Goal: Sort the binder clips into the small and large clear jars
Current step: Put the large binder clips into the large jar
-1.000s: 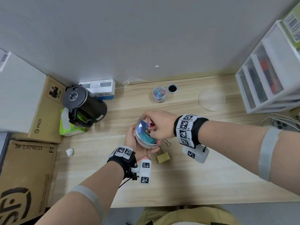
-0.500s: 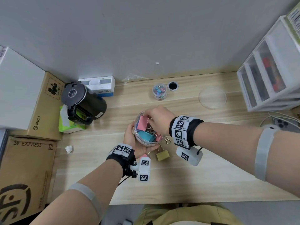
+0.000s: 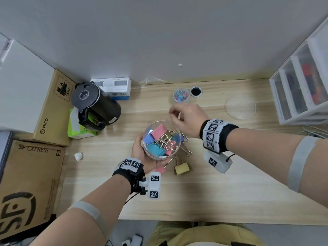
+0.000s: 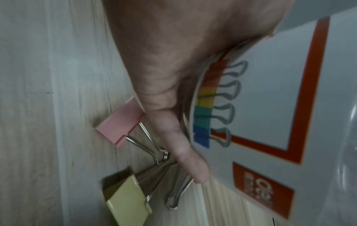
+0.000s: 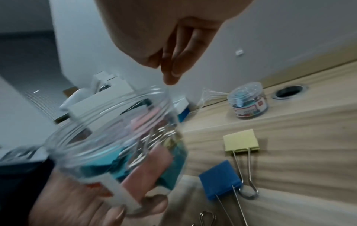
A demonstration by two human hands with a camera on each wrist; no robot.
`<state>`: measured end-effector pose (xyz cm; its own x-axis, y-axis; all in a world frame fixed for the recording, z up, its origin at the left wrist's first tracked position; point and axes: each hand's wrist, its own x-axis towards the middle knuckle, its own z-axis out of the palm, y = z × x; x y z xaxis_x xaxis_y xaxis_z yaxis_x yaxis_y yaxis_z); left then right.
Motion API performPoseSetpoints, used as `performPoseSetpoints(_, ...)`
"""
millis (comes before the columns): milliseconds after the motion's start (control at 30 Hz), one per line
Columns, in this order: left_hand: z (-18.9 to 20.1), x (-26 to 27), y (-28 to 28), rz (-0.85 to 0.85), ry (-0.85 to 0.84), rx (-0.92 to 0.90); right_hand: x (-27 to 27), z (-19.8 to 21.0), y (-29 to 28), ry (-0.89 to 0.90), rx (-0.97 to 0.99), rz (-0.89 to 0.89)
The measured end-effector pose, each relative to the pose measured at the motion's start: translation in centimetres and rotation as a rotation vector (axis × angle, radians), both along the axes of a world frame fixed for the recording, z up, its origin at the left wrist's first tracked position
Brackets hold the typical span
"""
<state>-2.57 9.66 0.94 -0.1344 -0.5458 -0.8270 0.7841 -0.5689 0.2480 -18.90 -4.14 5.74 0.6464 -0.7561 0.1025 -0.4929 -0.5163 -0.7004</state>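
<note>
My left hand (image 3: 142, 153) cups the large clear jar (image 3: 161, 139) from below, tilted, a little above the table. Several big pink, blue and teal binder clips lie inside it. In the left wrist view my thumb (image 4: 183, 145) presses on the jar's label (image 4: 270, 107). My right hand (image 3: 184, 119) hovers just behind the jar's mouth, fingers (image 5: 170, 61) hanging loosely together with nothing in them. A yellow clip (image 3: 182, 168), a pink clip (image 3: 159, 169) and a blue clip (image 5: 220, 178) lie on the table by the jar. The small jar (image 3: 181, 95) of little clips stands at the back.
A clear lid (image 3: 240, 106) lies at the back right, near a white drawer unit (image 3: 301, 86). A round cable hole (image 3: 195, 91) sits beside the small jar. A black kettle (image 3: 95, 107), a green tissue pack (image 3: 79, 128) and cardboard boxes (image 3: 51, 110) crowd the left.
My right hand has come out of the large jar and lifted up and back, leaving a pink clip inside. The left hand still holds the jar.
</note>
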Motion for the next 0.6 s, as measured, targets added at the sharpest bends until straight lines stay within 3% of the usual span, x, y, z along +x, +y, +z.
performPoseSetpoints(67,-0.2,0.8,0.6,0.030,0.028,0.008,-0.5,-1.3,-1.3,0.117,0.072,-0.079)
performPoseSetpoints(233,-0.4,2.6,2.1,0.072,0.036,0.004,-1.9,-6.5,-1.9,0.596,0.263,-0.019)
performPoseSetpoints(400,-1.7,4.3,3.5,0.091,0.016,0.034,-0.8,-9.1,0.1,0.720,0.217,0.061)
performPoseSetpoints(600,-2.2,5.1,3.9,0.087,-0.015,0.058,0.9,-10.5,2.3,0.827,0.158,0.014)
